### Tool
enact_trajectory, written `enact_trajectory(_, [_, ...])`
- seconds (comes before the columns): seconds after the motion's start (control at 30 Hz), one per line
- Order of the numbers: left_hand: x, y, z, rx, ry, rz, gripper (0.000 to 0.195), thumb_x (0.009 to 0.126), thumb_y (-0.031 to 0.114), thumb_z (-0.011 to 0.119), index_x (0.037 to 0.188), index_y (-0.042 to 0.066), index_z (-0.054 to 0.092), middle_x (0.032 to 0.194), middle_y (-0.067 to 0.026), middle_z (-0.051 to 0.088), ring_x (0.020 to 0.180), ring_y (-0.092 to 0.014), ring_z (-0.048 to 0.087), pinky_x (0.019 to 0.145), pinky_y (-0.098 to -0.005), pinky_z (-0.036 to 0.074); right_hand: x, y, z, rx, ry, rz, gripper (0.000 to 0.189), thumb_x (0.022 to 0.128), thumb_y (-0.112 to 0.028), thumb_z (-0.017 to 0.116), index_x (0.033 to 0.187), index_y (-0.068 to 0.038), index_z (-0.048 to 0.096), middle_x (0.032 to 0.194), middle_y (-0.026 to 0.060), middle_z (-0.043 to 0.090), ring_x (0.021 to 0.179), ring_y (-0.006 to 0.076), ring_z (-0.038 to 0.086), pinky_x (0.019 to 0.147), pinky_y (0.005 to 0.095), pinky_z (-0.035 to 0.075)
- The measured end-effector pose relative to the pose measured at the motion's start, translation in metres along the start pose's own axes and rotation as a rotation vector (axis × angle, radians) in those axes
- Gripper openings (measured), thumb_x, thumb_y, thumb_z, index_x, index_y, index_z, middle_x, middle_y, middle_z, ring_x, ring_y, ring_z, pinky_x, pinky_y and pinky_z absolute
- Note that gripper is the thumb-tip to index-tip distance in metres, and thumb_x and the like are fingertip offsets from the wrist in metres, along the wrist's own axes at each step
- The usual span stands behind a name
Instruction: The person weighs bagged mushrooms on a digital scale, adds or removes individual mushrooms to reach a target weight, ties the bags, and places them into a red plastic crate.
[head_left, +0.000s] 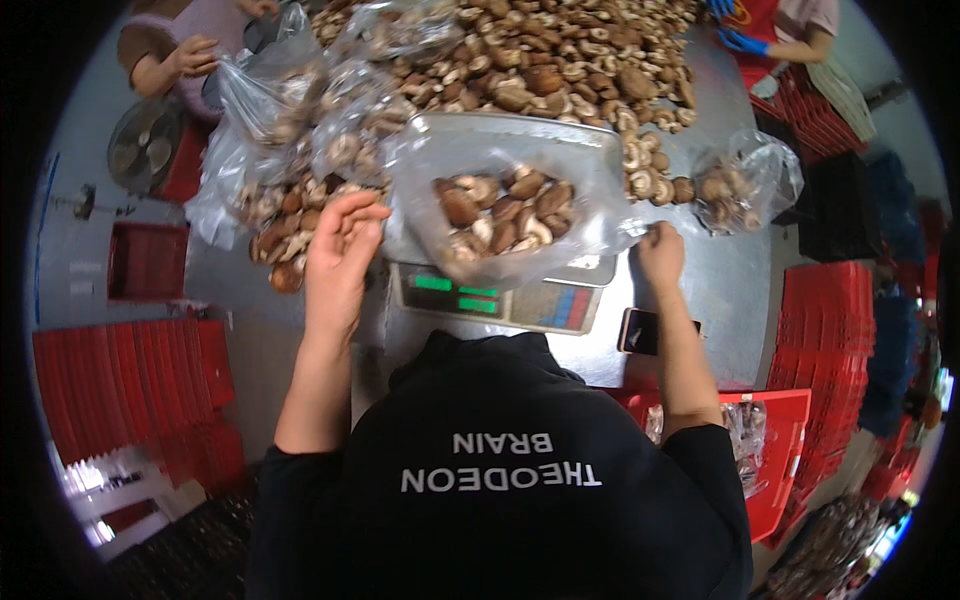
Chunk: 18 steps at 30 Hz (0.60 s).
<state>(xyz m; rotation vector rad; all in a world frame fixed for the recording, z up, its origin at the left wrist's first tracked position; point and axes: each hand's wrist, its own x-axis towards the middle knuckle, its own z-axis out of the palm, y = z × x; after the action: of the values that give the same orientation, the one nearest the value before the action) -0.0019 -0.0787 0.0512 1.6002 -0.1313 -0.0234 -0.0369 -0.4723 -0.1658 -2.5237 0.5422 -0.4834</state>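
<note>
A clear plastic bag (420, 217) lies wide-mouthed on the metal pan (517, 124) of a digital scale (517, 304). Inside it are several brown-capped mushrooms (517, 214), which look like shiitake. My right hand (661, 255) pinches the bag's stretched right edge beside the pan. At the left side of the bag is my left hand (341, 259), palm turned inward, fingers slightly curled and apart from the thumb. Whether its fingertips touch the plastic is unclear. Green digits glow on the scale's display (457, 292), too blurred to read.
A large mushroom heap (540, 60) covers the far metal table (731, 300). Filled bags (360, 127) crowd the left; another bag (739, 187) sits right. A phone (641, 331) lies near my right forearm. Red crates (821, 330) flank the table. Two other people work across it.
</note>
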Motion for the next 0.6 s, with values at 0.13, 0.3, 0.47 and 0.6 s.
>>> enact_trajectory(0.13, [-0.008,0.001,-0.02,-0.055,0.001,-0.013,0.024,0.083,0.006,0.05,0.107,0.002,0.049,0.094,-0.0038,0.057,0.079,-0.007,0.049,0.071,-0.0196,0.039,0.045,-0.032,-0.054,1.041,-0.147,0.348,0.012,0.078,-0.016,0.054,0.078,-0.004,0.055,0.067,0.0031,0.053,0.059,0.0157,0.05,0.057,0.0275,0.042])
enact_trajectory(0.3, [-0.004,0.005,-0.032,-0.054,0.013,0.07,0.025,0.082,0.005,0.053,0.106,0.001,0.049,0.09,-0.003,0.055,0.075,-0.005,0.047,0.065,-0.0161,0.04,0.015,-0.225,-0.161,1.194,-0.353,-0.296,0.025,0.075,-0.006,0.055,0.099,0.0,0.049,0.09,0.0067,0.053,0.09,0.0146,0.052,0.075,0.0274,0.043])
enact_trajectory(0.47, [-0.005,0.019,0.014,0.2,-0.105,0.192,0.043,0.075,0.009,0.062,0.114,0.001,0.044,0.087,-0.0027,0.049,0.064,-0.004,0.043,0.055,-0.0174,0.041,0.006,-0.298,-0.111,0.072,-0.574,-0.634,0.033,0.067,-0.007,0.061,0.099,-0.003,0.05,0.095,0.0146,0.056,0.093,0.03,0.053,0.079,0.0356,0.043])
enact_trajectory(0.6, [-0.004,0.014,0.005,0.106,-0.122,0.188,0.029,0.078,0.005,0.058,0.106,0.001,0.05,0.081,-0.0005,0.05,0.059,-0.003,0.044,0.051,-0.0162,0.039,-0.006,-0.264,-0.097,0.04,-0.388,-0.727,0.036,0.067,-0.008,0.064,0.102,-0.004,0.053,0.098,0.012,0.057,0.094,0.0304,0.053,0.082,0.0374,0.041])
